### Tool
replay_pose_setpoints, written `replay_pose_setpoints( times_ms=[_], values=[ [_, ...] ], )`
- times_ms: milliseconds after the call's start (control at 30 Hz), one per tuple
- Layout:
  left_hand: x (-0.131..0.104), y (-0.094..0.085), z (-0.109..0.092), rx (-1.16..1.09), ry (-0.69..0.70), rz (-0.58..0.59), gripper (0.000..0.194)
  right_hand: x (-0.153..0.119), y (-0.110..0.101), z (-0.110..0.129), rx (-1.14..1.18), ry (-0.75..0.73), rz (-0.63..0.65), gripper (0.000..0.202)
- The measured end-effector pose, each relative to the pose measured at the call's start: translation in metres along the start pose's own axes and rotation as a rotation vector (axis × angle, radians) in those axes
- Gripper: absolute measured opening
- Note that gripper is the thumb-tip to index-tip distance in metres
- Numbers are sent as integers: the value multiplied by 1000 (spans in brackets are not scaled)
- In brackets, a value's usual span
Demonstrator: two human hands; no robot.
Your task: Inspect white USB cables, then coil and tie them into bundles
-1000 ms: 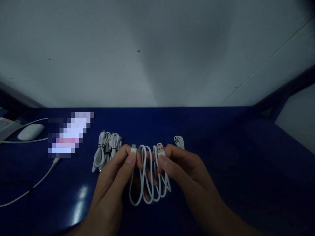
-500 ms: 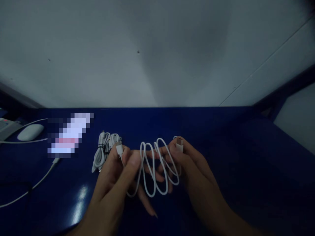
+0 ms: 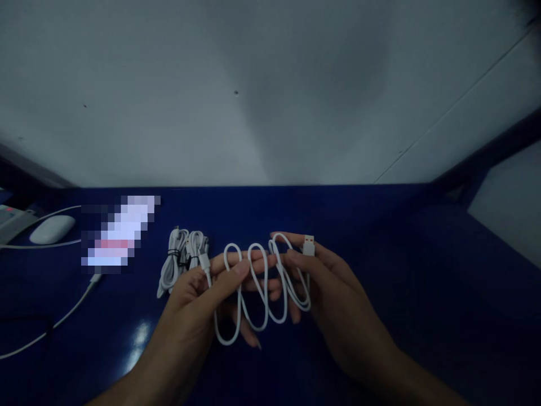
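A white USB cable (image 3: 266,304) hangs in loose loops between my two hands above the blue table. My left hand (image 3: 207,293) holds the loops near one end, its thumb laid over them and its fingers behind. That end's small plug stands up beside the left index finger. My right hand (image 3: 325,270) is closed on the other side of the coil, with the wide USB plug (image 3: 309,245) sticking up past the thumb. Just behind my left hand lie two bundled white cables (image 3: 173,262), at least one bound with a black tie.
A pixelated bright phone-like screen (image 3: 122,231) lies at the left with a white cable plugged into its near end. Farther left are a white rounded case (image 3: 53,229) and a pale box with a red light (image 3: 12,217). A grey wall (image 3: 190,129) rises behind the blue table (image 3: 401,254).
The loops have spread and shifted left over my left fingers, and the left thumb now presses across them. The wide plug has turned to show its metal face.
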State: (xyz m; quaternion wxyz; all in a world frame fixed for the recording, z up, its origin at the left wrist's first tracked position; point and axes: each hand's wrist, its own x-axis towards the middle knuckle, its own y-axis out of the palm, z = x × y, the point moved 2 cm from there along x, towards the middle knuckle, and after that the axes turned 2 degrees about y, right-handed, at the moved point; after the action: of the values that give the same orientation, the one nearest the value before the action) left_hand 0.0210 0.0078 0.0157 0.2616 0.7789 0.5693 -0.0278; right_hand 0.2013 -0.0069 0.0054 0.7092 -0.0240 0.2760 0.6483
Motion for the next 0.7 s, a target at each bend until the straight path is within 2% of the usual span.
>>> replay_pose_setpoints(
  times_ms=[67, 133, 300, 467, 567, 700],
  values=[
    [0, 0, 0, 5, 19, 4, 25, 1, 1, -1, -3, -20, 40, 26],
    [-1, -1, 0, 46, 61, -1, 24, 2, 3, 0, -6, -71, 78, 27],
    [-6, -2, -1, 133, 211, -94, 24, -2, 7, 6, -68, -224, 60, 26],
    [-14, -2, -2, 105, 291, -141, 34, -4, 4, 15, -138, -249, 72, 32],
    [-14, -2, 1, 0, 228, -106, 43, -3, 1, 20, -150, -264, 100, 34],
    [-8, 1, 4, -317, 58, 49, 52, 0, -2, 25, -105, -219, 78, 32]
  ],
)
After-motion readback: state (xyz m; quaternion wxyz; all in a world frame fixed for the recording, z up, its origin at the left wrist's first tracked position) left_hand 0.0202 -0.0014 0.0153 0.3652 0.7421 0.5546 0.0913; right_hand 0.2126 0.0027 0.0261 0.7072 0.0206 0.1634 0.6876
